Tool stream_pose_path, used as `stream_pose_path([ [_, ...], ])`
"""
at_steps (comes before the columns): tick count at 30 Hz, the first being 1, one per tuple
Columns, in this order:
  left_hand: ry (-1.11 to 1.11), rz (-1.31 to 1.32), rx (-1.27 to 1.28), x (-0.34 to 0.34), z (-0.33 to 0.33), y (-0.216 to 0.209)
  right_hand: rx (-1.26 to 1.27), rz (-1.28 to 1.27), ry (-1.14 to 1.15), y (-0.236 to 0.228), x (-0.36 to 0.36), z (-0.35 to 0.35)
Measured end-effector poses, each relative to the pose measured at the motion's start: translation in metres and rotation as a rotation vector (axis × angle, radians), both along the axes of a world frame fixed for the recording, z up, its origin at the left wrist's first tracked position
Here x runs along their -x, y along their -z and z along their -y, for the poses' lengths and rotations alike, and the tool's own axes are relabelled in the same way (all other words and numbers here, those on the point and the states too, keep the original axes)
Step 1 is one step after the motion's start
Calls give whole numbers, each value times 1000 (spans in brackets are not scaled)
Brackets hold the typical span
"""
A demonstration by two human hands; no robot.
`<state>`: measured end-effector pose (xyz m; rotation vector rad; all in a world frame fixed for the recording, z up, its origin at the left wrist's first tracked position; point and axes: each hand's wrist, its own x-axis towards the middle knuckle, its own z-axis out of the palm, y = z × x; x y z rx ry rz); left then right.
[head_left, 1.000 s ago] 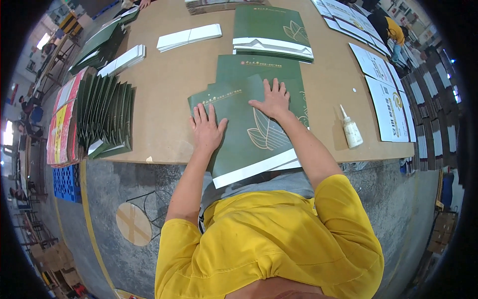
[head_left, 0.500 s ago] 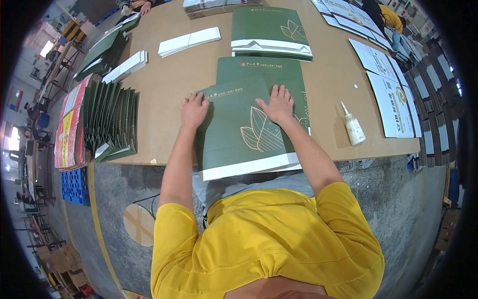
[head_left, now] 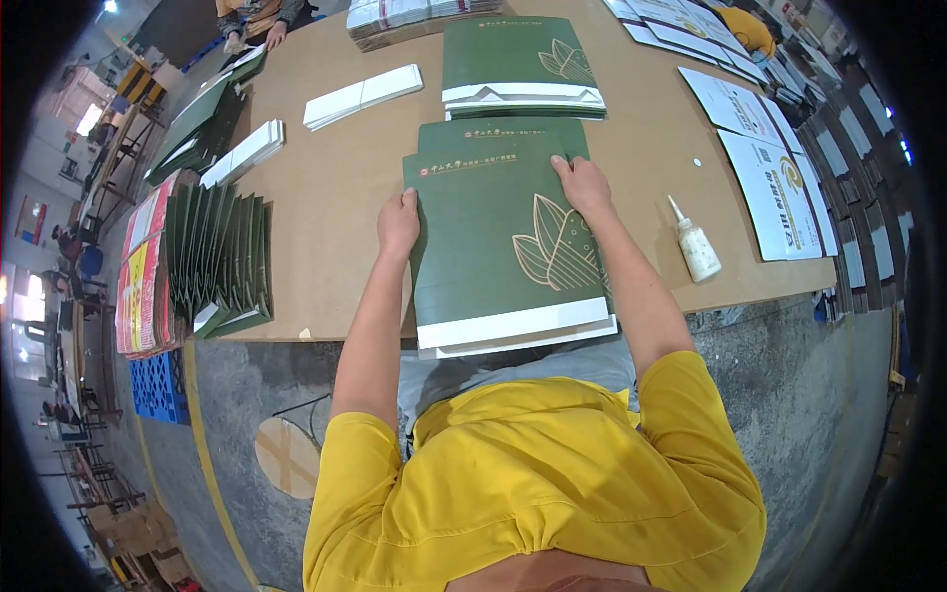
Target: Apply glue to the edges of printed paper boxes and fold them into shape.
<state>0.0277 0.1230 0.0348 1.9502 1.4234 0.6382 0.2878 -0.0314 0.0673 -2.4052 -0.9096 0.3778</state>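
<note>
Both hands on the flat green paper bag [head_left: 498, 232], which lies on the brown table [head_left: 335, 197] with its white-edged near end hanging over the near edge. Left hand [head_left: 398, 223] grips the bag's left edge, fingers curled over it. Right hand [head_left: 584, 185] lies open, palm down, on the far right part of the bag, just above the gold leaf print; it holds nothing. A second sheet sits under the bag, slightly offset at the near end. Just beyond it, a stack of matching green bags [head_left: 520, 64]. Glue bottle [head_left: 695, 245] lies on the table to the right, near but apart from the bag. White printed sheets [head_left: 769, 168] further right. On the left, a fanned row of folded green bags [head_left: 217, 257] standing on edge, with white card strips [head_left: 363, 96] far-left of centre. Another person's hands [head_left: 266, 30] at the far left corner.
</note>
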Motion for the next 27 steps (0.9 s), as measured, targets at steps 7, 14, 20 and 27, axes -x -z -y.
stream_pose_path([
  [7, -27, 140, -29, -15, 13, 16, -49, 85, -1, 22, -11, 1],
  [14, 7, 72, -103, -15, 14, 28, -17, 68, -14, 26, 3, -9],
  [20, 437, -457, -703, -23, 9, 30, 15, 841, -386, 55, -4, -4],
  [27, 524, -568, -411, -40, 16, 26, 643, 656, -686, 5, 9, -17],
])
